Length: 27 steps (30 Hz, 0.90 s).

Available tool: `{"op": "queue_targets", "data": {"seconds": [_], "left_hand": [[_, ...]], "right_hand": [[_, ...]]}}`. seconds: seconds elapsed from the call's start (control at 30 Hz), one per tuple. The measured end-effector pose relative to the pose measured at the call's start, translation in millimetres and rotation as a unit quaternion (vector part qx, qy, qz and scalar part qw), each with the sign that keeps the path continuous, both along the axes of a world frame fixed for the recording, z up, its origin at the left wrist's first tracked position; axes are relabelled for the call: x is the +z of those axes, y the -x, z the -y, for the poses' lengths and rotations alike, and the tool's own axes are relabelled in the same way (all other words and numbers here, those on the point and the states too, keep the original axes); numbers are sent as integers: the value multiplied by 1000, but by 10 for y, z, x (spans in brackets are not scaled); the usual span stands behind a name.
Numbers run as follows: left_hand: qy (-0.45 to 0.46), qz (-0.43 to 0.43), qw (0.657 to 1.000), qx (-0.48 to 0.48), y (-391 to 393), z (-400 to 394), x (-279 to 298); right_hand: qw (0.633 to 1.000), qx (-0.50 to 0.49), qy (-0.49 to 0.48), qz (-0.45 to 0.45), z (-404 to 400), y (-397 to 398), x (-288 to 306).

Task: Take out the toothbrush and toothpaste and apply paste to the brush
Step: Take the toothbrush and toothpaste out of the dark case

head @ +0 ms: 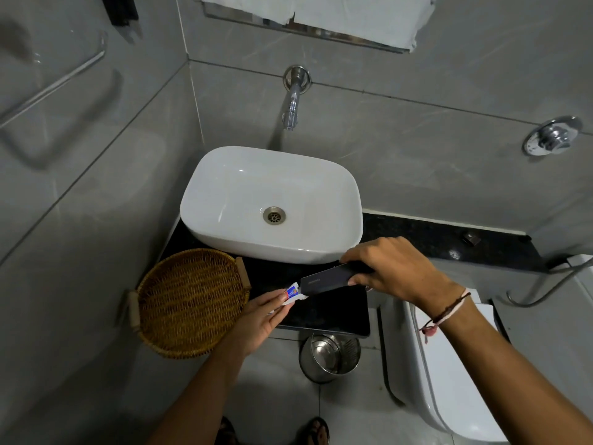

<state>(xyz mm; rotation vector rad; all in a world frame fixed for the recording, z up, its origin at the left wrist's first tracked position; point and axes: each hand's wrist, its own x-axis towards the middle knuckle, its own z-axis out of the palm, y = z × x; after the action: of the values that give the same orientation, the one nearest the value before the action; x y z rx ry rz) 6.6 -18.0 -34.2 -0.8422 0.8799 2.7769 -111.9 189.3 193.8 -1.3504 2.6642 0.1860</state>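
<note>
A: Two hands at work over counter (321,311), in front of sink (349,194). Right hand (394,271) clamped round dark box (330,279), thumb under, fingers over top. Left hand (256,319) pinching small red-and-blue tube (291,295) at box's open end.

B: Tube state?

A: Partly out of box mouth, tail end in left fingertips (282,297). Likely the toothpaste. Rest hidden inside box. Toothbrush not visible; probably inside too, cannot tell.

B: Stage?

A: Early. Extraction only. No paste applied.

B: Notes for clean pull?

A: Hold box level and steady with right hand, mouth pointed left. Draw tube straight along box axis, no twisting, so nothing jams at opening. Grip tube near crimped end, not mid-body, to avoid squeezing paste toward cap. Keep box over counter, not over bin (329,356) below edge, in case brush slides out after.

B: Landing spot?

A: Basket (189,303) just beside left hand, looks empty; good place to park tube while fetching brush.

B: Risk?

A: Tilting box mouth down: brush could drop to floor. Worth watching.
</note>
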Motion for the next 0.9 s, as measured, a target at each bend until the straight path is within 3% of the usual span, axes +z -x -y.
{"op": "queue_targets", "data": {"seconds": [0.27, 0.43, 0.67, 0.9], "left_hand": [[138, 8, 990, -36, 108, 53, 31], [212, 10, 976, -41, 204, 58, 48], [244, 48, 968, -27, 315, -184, 5], [279, 45, 959, -20, 610, -651, 79]], "right_hand": [[996, -65, -46, 50, -304, -199, -472], [981, -186, -54, 23, -710, -424, -987], [940, -340, -19, -2, -1276, -889, -1698], [901, -424, 36, 78, -1775, -795, -2330]]}}
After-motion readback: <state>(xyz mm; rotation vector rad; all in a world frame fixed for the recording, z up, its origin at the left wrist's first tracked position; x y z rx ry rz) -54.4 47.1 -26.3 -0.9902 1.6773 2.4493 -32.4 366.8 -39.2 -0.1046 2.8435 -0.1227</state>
